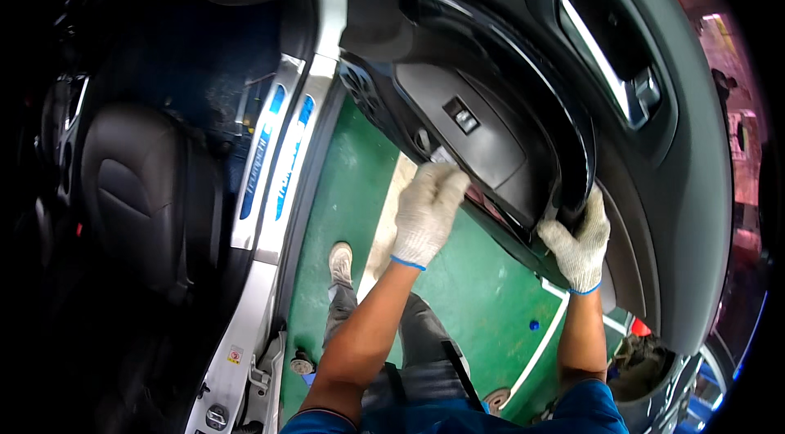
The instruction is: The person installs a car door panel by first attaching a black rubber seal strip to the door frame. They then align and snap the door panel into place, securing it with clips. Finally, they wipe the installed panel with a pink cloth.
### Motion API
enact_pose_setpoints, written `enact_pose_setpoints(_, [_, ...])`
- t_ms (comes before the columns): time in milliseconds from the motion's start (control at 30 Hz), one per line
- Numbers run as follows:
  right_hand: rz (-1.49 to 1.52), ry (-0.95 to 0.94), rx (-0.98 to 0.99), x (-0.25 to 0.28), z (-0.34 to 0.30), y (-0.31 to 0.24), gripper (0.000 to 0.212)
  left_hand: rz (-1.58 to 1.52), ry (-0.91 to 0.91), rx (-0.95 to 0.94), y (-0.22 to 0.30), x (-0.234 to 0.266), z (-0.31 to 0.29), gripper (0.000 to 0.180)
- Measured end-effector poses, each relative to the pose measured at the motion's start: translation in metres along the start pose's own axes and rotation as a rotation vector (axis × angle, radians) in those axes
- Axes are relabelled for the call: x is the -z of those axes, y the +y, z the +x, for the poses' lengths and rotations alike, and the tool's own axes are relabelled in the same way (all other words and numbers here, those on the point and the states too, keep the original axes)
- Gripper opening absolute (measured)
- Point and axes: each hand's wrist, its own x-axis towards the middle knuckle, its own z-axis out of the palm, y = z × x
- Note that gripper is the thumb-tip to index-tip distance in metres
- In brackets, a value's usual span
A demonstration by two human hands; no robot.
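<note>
The work in hand looks to be on the inner side of an open car door point(693, 213), at its curved black trim point(575, 123) and the armrest panel point(500, 148) beside it; whether parts are being fitted, freed or checked cannot be told. The right hand point(579, 249), gloved, is at the trim's near end, thumb and fingers parted with the dark end between them, though how firmly they grip is unclear. The left hand point(425, 213), gloved too, is at the armrest's lower edge, its fingers bent and close together; I cannot tell whether they have hold of anything. The next move seems to call for steady support at the trim's end and careful feeling along that edge, without scuffing the finish. The trim sweeps in one long arc around the armrest, glossy, with a bright highlight following its curve. The armrest is a duller dark grey, smooth, and carries a small switch point(465, 118) in a rectangular recess.
</note>
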Motion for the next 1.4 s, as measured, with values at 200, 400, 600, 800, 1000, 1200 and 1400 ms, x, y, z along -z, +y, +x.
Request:
enact_pose_setpoints(200, [0.076,-0.089,0.004,-0.006,0.007,0.009,0.066,-0.173,0.426,-0.52,0.094,0.026,0.04,0.065])
enact_pose_setpoints(400, [0.134,-0.088,0.055,0.004,0.008,0.025,0.091,-0.179,0.306,-0.595,0.143,0.036,0.069,0.055])
enact_pose_setpoints(600, [0.13,-0.046,-0.032,0.003,0.008,0.015,0.106,-0.065,0.377,-0.817,0.128,0.035,0.085,0.045])
enact_pose_setpoints(800, [0.115,-0.09,-0.077,0.006,0.008,0.011,0.1,0.02,0.401,-0.846,0.131,0.037,0.091,0.045])
enact_pose_setpoints(1000, [0.094,-0.097,-0.026,0.001,0.008,0.005,0.094,0.04,0.406,-0.923,0.126,0.039,0.1,0.049])
enact_pose_setpoints(1200, [0.284,-0.119,-0.219,0.005,0.013,0.013,0.102,-0.033,0.393,-1.066,0.122,0.031,0.123,0.054])
enact_pose_setpoints(1400, [0.186,-0.179,-0.132,0.009,0.018,0.013,0.088,0.164,0.486,-1.038,0.103,0.021,0.114,0.073])
